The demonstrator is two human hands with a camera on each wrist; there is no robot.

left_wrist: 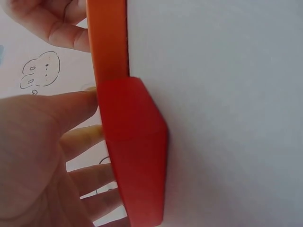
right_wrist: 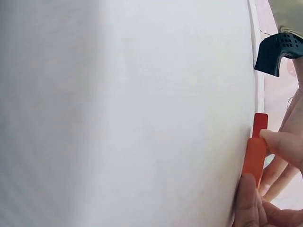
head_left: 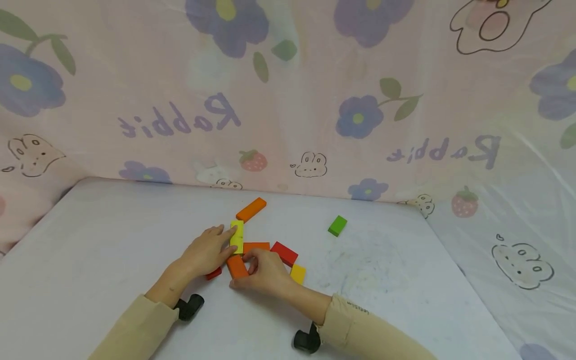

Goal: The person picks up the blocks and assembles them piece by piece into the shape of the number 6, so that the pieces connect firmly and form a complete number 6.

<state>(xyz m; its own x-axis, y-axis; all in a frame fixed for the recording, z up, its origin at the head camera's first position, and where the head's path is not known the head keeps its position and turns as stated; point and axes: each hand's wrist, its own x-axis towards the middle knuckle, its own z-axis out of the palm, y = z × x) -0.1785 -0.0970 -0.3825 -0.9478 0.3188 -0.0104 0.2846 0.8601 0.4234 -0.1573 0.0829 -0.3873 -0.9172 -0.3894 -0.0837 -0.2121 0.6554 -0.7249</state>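
Observation:
In the head view my left hand [head_left: 206,251] touches a yellow block [head_left: 237,237] with index finger and thumb, its fingers fairly straight. My right hand [head_left: 266,272] pinches an orange block [head_left: 237,267] just below the yellow one, thumb at the near end and fingertips at the far end. A second orange block [head_left: 257,247] lies beside them. Partly under my left hand sits a red block [head_left: 213,273], which looms large in the left wrist view [left_wrist: 137,142]. From the right wrist, the pinched orange block [right_wrist: 254,157] shows between fingertips.
Beyond the yellow block lies another orange block [head_left: 251,209]. Right of the group are a red block [head_left: 284,253] and a yellow block [head_left: 297,273], partly behind my right hand. A green block [head_left: 337,226] stands apart on the white table [head_left: 387,280]. A printed curtain [head_left: 288,110] borders the table.

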